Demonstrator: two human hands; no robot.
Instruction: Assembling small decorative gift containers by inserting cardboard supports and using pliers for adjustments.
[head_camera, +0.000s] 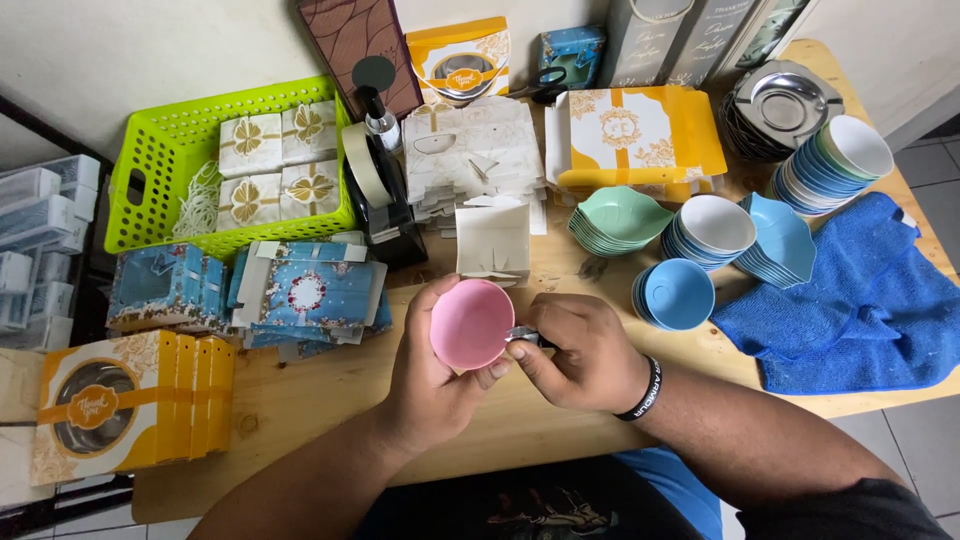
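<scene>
My left hand (428, 385) holds a small pink bowl (470, 322) upright on its edge, above the wooden table (300, 400). My right hand (580, 352) is closed around a small silver object (523, 336) that it presses against the bowl's right rim. A black wristband sits on my right wrist. A folded white box (493, 240) stands just behind the bowl.
Stacks of mint (618, 218), white (712, 230) and blue bowls (676, 294) lie right of the hands, beside a blue cloth (860, 300). A green basket (180, 150) of small boxes, a tape dispenser (385, 200) and flat blue (305, 295) and orange boxes (120, 405) fill the left.
</scene>
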